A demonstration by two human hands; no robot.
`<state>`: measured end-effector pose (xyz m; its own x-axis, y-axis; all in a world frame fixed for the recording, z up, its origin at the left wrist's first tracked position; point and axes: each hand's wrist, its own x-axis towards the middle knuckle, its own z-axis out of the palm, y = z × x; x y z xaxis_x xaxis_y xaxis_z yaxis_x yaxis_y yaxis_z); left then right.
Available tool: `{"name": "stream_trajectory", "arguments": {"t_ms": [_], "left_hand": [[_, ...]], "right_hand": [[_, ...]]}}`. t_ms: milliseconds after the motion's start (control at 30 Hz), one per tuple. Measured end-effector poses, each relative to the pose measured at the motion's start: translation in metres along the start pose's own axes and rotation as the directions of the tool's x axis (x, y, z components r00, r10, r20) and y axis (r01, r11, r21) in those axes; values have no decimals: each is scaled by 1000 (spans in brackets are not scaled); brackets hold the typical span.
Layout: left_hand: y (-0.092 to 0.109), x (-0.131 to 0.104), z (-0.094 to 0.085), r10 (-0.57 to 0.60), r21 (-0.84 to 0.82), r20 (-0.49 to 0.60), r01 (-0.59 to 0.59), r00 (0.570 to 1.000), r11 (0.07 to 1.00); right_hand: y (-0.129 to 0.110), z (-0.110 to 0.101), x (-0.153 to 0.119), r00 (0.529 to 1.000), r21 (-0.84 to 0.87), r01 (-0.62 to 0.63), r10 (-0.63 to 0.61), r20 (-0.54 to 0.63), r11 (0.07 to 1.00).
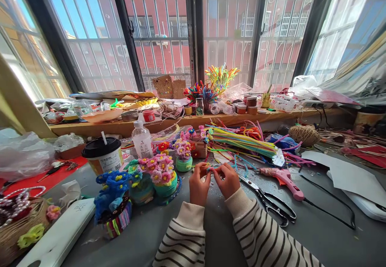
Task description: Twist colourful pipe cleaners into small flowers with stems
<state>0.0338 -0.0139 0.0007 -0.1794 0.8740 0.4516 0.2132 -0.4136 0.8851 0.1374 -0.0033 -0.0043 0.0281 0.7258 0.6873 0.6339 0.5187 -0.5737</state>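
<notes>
Both hands are close together over the grey table, fingertips almost meeting. My left hand is closed in a pinch on a small blue piece of pipe cleaner. My right hand pinches the same piece from the other side; fingers hide most of it. Just to the right lie scissors and a pink glue gun with a black cord. Left of my hands stand small pots of pipe-cleaner flowers: a pink bunch, a blue bunch and a smaller pink one in a green pot.
Behind my hands lies a bundle of yellow and green pipe cleaners. A water bottle and a lidded cup stand at the left. White paper and a twine ball are at the right. A crowded window ledge runs behind.
</notes>
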Motion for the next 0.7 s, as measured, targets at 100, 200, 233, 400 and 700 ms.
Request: {"name": "stream_trajectory", "arguments": {"t_ms": [100,200,233,400,700], "left_hand": [[4,2,-4,-152,-211,108,172,982,962],[7,4,-8,-257,-393,92,272,962,878],[8,5,-9,-288,-436,81,294,954,851],[4,6,-9,-315,-381,160,353,936,855],[-2,5,-8,-350,-204,171,381,921,902]], "right_hand": [[-1,-8,4,989,225,-130,110,101,966],[-2,-14,7,945,427,-224,88,314,876],[-2,-15,8,927,475,-247,63,370,845],[4,-16,8,935,439,-253,102,339,862],[10,-14,8,943,185,-9,-53,328,983]]}}
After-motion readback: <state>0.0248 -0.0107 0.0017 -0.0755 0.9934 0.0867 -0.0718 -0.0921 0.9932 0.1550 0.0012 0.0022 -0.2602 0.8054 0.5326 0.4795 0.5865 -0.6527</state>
